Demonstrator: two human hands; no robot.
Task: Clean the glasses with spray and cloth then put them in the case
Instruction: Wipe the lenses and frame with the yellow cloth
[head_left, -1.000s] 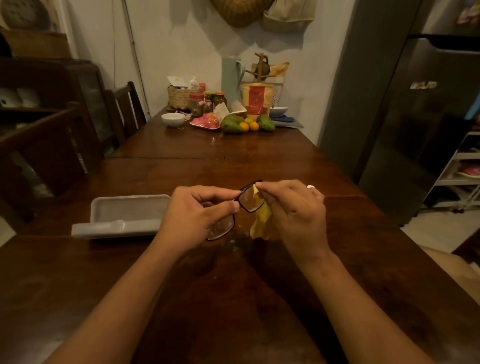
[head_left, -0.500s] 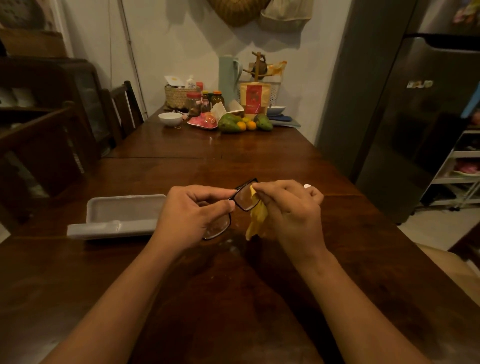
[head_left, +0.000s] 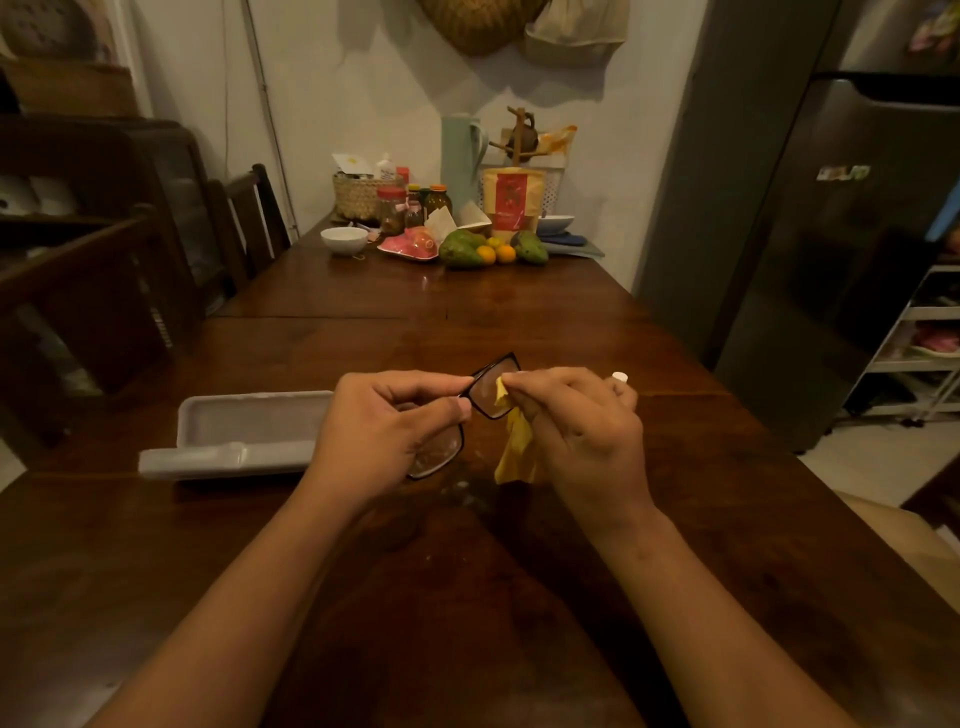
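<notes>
My left hand (head_left: 384, 421) holds black-framed glasses (head_left: 488, 387) by the bridge, above the dark wooden table (head_left: 467, 597). My right hand (head_left: 582, 426) pinches a yellow cloth (head_left: 517, 447) against the upper lens; the cloth's tail hangs down below the fingers. A grey glasses case (head_left: 244, 434) lies open on the table just left of my left hand. A small white cap (head_left: 620, 376), perhaps of the spray bottle, peeks out behind my right hand; the rest is hidden.
At the table's far end stand a white bowl (head_left: 344, 239), jars, a woven basket (head_left: 361, 195), fruit (head_left: 462, 249), a green jug (head_left: 462, 156) and a paper bag (head_left: 511, 200). Dark chairs (head_left: 244, 223) line the left side. A grey fridge (head_left: 810, 234) stands at the right.
The hands and glasses stay almost in place. My right fingers with the cloth have shifted slightly over the upper lens.
</notes>
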